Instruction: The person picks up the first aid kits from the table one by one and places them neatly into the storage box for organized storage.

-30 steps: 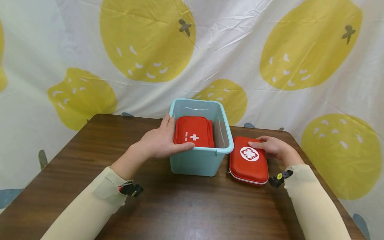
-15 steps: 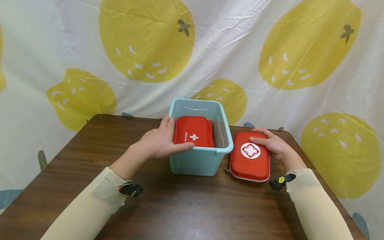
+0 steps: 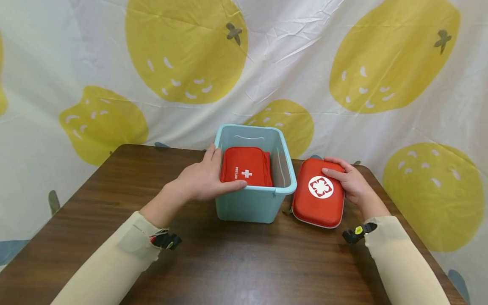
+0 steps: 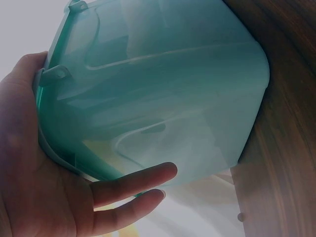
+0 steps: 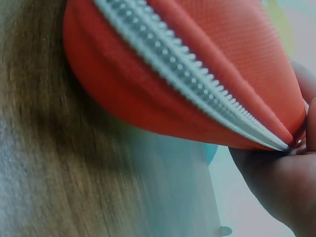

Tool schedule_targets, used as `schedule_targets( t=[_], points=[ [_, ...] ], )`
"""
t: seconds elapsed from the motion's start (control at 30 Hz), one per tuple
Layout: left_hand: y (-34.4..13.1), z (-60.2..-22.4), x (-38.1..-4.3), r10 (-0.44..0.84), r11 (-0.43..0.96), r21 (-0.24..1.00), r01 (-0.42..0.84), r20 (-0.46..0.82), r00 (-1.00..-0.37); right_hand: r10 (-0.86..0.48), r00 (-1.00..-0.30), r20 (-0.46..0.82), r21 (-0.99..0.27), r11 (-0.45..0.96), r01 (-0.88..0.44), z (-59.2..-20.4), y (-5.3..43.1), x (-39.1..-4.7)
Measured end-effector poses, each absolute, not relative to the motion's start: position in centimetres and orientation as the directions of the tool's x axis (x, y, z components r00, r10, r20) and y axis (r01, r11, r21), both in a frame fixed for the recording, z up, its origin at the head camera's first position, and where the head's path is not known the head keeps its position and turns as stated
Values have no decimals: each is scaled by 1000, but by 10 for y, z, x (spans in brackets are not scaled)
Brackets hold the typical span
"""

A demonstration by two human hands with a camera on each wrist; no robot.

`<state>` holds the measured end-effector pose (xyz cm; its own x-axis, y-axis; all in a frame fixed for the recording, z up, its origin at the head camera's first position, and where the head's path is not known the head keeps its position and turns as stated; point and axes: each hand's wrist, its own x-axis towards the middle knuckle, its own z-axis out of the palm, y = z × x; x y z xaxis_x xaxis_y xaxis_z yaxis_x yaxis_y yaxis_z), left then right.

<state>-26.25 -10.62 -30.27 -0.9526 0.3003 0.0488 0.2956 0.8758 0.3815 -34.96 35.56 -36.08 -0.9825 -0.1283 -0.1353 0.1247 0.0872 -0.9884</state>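
A light blue plastic bin (image 3: 248, 207) stands on the table, holding a red first aid pouch (image 3: 248, 169) with a white cross. My left hand (image 3: 200, 178) rests at the bin's near left corner: the thumb lies along the front rim, and straight fingers touch the left wall. To the bin's right is a red zippered first aid case (image 3: 318, 207) with a white round emblem. My right hand (image 3: 350, 182) grips its far right edge, thumb on top and fingers beneath. The case tilts, its far end raised, while its near end is low by the table.
The brown wooden table (image 3: 236, 267) extends in front of and left of the bin. Behind it hangs a white cloth (image 3: 171, 123) with yellow fruit prints. A black band (image 3: 358, 232) is on the right wrist, another band (image 3: 165, 240) on the left.
My right hand has shifted its hold toward the case's far end and raised that end, so the case tilts up more. The left hand and the bin stay in place.
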Motion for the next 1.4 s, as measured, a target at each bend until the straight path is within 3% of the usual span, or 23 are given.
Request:
schedule_targets(
  t=[0.57, 1.4],
  points=[
    [-106, -302, -262, 300, 874, 386, 293, 45, -953, -90, -992, -93, -987, 140, 80, -339, 353, -342],
    [-107, -302, -261, 297, 874, 390, 290, 45, -954, -158, -985, -65, -998, 23, 62, -292, 354, -329]
  ],
)
